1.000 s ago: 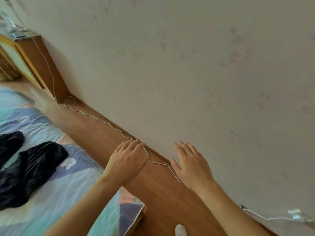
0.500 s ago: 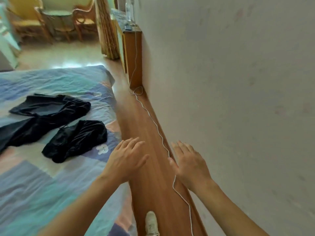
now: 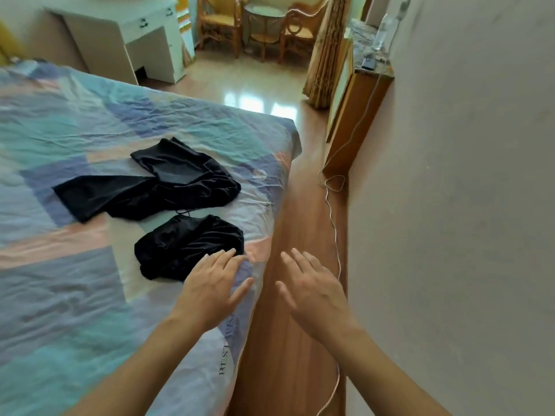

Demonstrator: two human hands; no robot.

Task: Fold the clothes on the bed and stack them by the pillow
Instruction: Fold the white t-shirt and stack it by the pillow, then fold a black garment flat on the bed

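Two black garments lie unfolded on the bed (image 3: pixel 75 295), which has a pastel patchwork sheet. The larger black garment (image 3: pixel 144 187), spread flat, is farther from me. A smaller crumpled black garment (image 3: pixel 186 246) lies nearer, close to the bed's right edge. My left hand (image 3: pixel 214 285) hovers over the bed edge with straight fingers, its fingertips just at the smaller garment's near side. My right hand (image 3: pixel 312 288) is held out flat above the wooden floor strip, holding nothing. No pillow is in view.
A narrow wooden floor strip (image 3: pixel 288 340) runs between bed and wall (image 3: pixel 450 235), with a white cable (image 3: pixel 333 220) along it. A wooden cabinet (image 3: pixel 354 115) stands against the wall ahead. A white desk (image 3: pixel 129 34) and wicker chairs (image 3: pixel 261 25) stand beyond the bed.
My view has swung left from the wall to the bed, bringing both garments into full view. Both hands stay outstretched and empty; the left now reaches over the bed edge.
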